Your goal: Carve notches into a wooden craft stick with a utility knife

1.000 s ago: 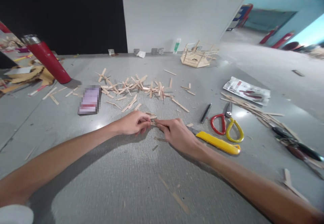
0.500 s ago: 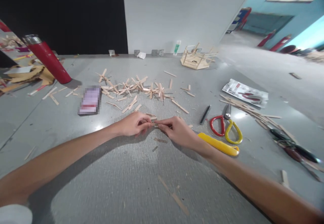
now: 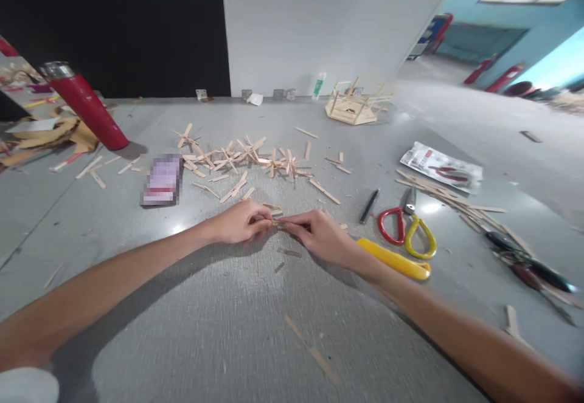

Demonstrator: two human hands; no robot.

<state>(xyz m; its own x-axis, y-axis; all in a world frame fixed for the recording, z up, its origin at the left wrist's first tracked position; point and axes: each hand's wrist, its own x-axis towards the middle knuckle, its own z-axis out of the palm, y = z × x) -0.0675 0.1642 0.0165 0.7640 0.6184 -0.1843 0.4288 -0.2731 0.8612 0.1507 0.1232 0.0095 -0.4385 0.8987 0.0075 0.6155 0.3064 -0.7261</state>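
My left hand (image 3: 241,222) and my right hand (image 3: 319,236) meet at the middle of the grey table (image 3: 191,330), fingertips pinched together on a small wooden stick piece (image 3: 277,222) held between them. Just behind the hands lies a scatter of small wooden stick crosses (image 3: 241,157). A short offcut (image 3: 288,251) lies on the table right below my right hand. A yellow utility knife (image 3: 395,259) rests beside my right wrist.
Red-and-yellow scissors (image 3: 406,230) and a black pen (image 3: 369,206) lie to the right, with long sticks (image 3: 451,199), pliers (image 3: 531,263) and a plastic packet (image 3: 441,166) beyond. A stick frame model (image 3: 353,104) and glue tube (image 3: 318,85) stand at the back. A red flask (image 3: 84,106) and phone (image 3: 161,179) are on the left.
My right hand has shifted slightly left and away from the yellow knife, its fingertips closing on the stick piece against my left fingertips. The left hand has hardly moved.
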